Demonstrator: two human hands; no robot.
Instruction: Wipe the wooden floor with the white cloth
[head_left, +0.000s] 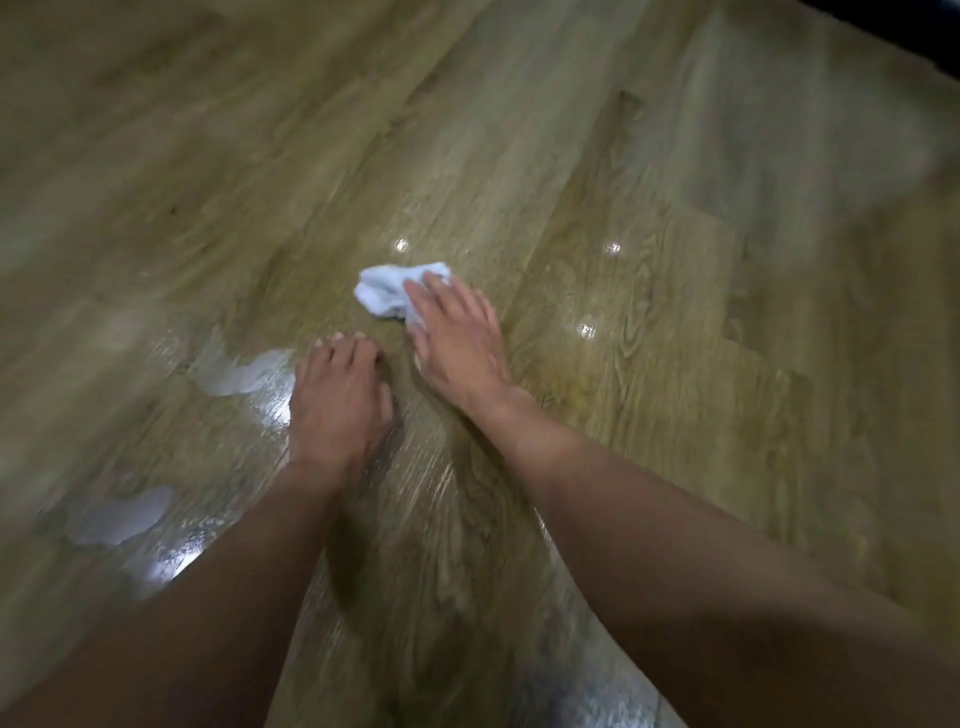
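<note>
A crumpled white cloth (384, 290) lies on the wooden floor (649, 322) near the middle of the view. My right hand (457, 338) lies flat on the cloth's near right part with straight fingers, pressing it down; part of the cloth is hidden under the palm. My left hand (337, 395) rests on the floor just left of and nearer than the cloth, fingertips on the boards, holding nothing. The whole frame is motion-blurred.
Wet, shiny patches (244, 371) glisten on the floor left of my left hand, and another pale wet patch (122, 514) lies at lower left. Small light reflections (613, 248) dot the boards to the right. A dark edge (914, 31) shows at the top right corner.
</note>
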